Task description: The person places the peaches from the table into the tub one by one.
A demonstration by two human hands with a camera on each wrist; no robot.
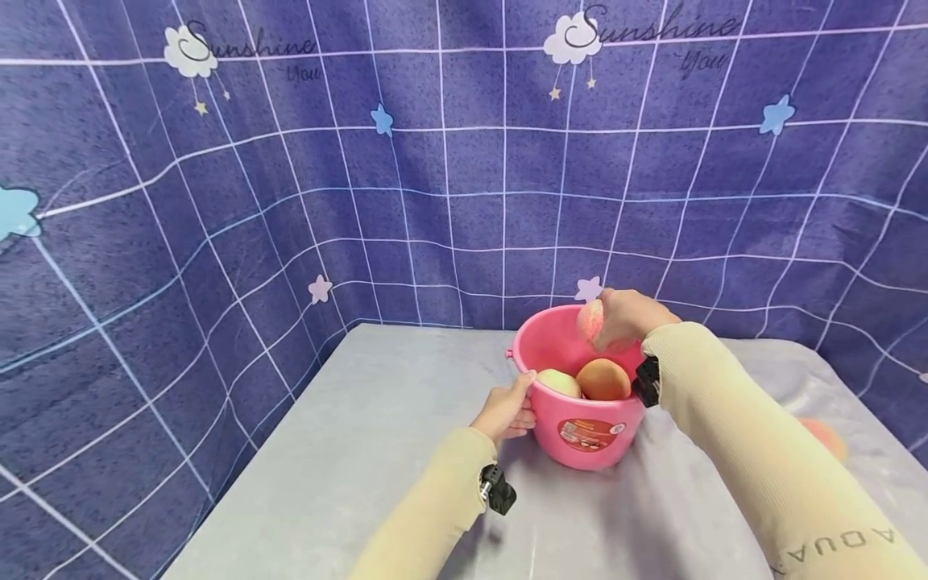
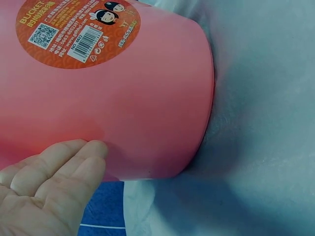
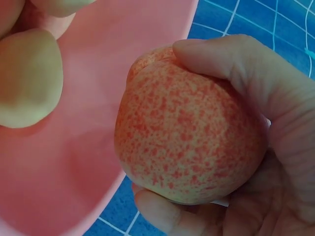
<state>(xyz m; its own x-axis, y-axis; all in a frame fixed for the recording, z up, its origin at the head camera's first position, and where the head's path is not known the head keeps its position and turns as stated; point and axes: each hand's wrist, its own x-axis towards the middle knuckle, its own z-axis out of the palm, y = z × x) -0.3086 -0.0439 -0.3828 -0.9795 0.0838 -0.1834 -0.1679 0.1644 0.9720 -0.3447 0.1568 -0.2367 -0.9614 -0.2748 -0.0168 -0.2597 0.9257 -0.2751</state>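
A pink bucket [image 1: 580, 415] with an oval orange label [image 2: 78, 32] stands upright on the grey surface. My left hand [image 1: 507, 409] holds its left side, thumb at the rim and fingers [image 2: 74, 162] along the outer wall. Over the bucket's far right rim, my right hand [image 1: 627, 318] grips a red-speckled peach [image 3: 189, 130] between thumb and fingers. Inside the bucket lie a pale yellow fruit [image 1: 559, 383] and an orange-brown fruit [image 1: 603, 379]. The right wrist view shows a pale rounded fruit [image 3: 27, 78] among others in the bucket.
Another peach-coloured fruit [image 1: 826, 439] lies on the grey cloth-covered table [image 1: 377, 403] at the right, partly hidden behind my right forearm. A blue gridded curtain [image 1: 464, 161] hangs behind the table and along its sides.
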